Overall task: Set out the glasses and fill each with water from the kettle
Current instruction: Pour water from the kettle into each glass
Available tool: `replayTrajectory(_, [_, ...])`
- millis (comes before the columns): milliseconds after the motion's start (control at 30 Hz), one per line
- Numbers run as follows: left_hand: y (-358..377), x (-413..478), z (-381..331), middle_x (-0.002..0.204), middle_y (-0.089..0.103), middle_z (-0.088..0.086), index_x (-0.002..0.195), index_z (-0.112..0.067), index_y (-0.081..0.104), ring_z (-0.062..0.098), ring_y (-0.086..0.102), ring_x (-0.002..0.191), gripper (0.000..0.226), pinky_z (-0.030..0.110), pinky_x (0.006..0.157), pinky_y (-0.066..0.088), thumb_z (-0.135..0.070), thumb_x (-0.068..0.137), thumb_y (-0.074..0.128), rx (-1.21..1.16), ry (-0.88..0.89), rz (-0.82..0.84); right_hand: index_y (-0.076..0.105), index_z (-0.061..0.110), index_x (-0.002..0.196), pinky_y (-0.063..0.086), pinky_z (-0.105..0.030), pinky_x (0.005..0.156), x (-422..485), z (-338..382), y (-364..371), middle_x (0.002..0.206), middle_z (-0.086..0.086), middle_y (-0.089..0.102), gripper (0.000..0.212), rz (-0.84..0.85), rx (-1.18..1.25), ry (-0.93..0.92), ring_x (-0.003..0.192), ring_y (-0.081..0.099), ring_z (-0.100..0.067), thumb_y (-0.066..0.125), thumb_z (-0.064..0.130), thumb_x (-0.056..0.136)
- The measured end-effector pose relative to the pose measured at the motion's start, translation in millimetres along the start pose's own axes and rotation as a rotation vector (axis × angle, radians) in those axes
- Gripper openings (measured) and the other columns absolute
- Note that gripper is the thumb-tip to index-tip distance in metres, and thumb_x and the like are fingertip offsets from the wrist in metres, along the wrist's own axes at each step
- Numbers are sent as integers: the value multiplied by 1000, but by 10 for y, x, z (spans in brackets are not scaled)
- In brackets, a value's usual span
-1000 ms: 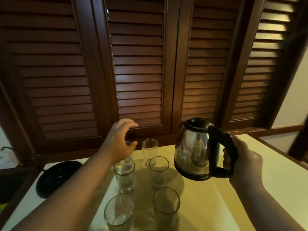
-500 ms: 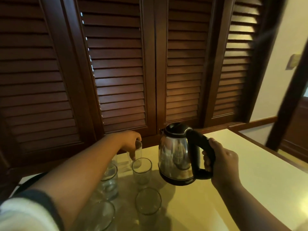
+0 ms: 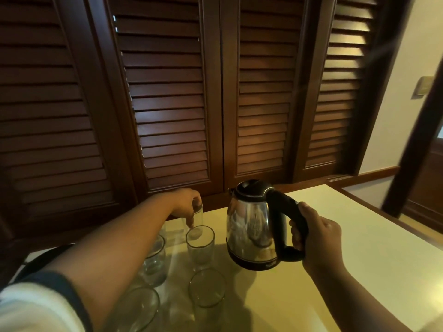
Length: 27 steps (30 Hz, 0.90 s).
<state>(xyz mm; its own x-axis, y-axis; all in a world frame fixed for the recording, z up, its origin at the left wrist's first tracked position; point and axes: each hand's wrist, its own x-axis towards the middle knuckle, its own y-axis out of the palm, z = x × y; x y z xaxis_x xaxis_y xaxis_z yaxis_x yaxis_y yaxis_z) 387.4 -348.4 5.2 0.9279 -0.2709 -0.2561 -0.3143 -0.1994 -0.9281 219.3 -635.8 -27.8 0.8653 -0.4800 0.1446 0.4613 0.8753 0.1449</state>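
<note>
Left hand (image 3: 185, 204) grips the far glass (image 3: 197, 213); right hand (image 3: 316, 238) clasps one kettle (image 3: 254, 226); perhaps five glasses in all.

Home room: louvred wooden shutters (image 3: 215, 104), table (image 3: 359, 248)

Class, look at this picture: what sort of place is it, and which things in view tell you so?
Probably a hotel room or a home's drinks corner: dark louvred wooden doors stand behind a pale table with drinking glasses and an electric kettle.
</note>
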Motion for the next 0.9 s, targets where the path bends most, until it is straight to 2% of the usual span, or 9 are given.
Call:
replayTrajectory(167, [36, -5, 7, 115, 59, 0, 125, -19, 58, 21, 59, 108, 68, 34, 84, 55, -6, 68, 93, -219, 0, -90, 72, -3, 74, 44, -41, 67, 5, -12, -17, 56, -14, 58, 48, 4, -9, 1, 53, 52, -29, 59, 34, 102])
replayTrajectory(333, [16, 6, 4, 116, 64, 8, 137, -20, 50, 26, 63, 111, 86, 43, 94, 56, 2, 64, 90, -587, -78, -214, 70, -4, 73, 43, -41, 65, 6, 31, -15, 55, -14, 57, 48, 13, 16, -4, 51, 50, -29, 59, 33, 102])
replayTrajectory(433, [-19, -29, -19, 120, 64, 7, 134, -17, 55, 25, 60, 114, 77, 44, 93, 53, 7, 67, 86, -782, -88, -243, 69, -4, 74, 43, -40, 64, 20, 77, 10, 55, -13, 56, 49, 30, 23, -10, 52, 49, -29, 59, 34, 102])
replayTrajectory(533, [-29, -87, -28, 121, 64, 3, 125, -22, 60, 21, 58, 110, 66, 51, 95, 51, 10, 71, 81, -930, -80, -242, 69, -4, 75, 43, -38, 62, 28, 122, 23, 55, -14, 56, 47, 36, 34, -12, 52, 49, -29, 59, 33, 102])
replayTrajectory(633, [-33, -135, 2, 122, 63, 6, 118, -25, 61, 28, 59, 115, 59, 59, 94, 51, 8, 73, 79, -1040, -40, -244, 68, -5, 75, 42, -37, 61, 38, 173, 31, 54, -13, 54, 47, 56, 52, -14, 51, 47, -28, 58, 31, 103])
replayTrajectory(800, [-66, -238, 70, 124, 57, 9, 127, -23, 61, 34, 60, 114, 59, 63, 89, 55, 9, 79, 76, -1235, 16, -267, 66, -10, 75, 40, -37, 59, 58, 271, 103, 52, -15, 52, 50, 105, 66, -35, 45, 46, -25, 56, 31, 103])
replayTrajectory(900, [-56, -297, 85, 125, 57, 11, 127, -24, 61, 33, 61, 114, 59, 64, 93, 54, 9, 81, 74, -1272, 45, -280, 66, -9, 75, 39, -37, 59, 61, 335, 141, 52, -13, 51, 50, 129, 53, -50, 44, 46, -23, 56, 31, 103])
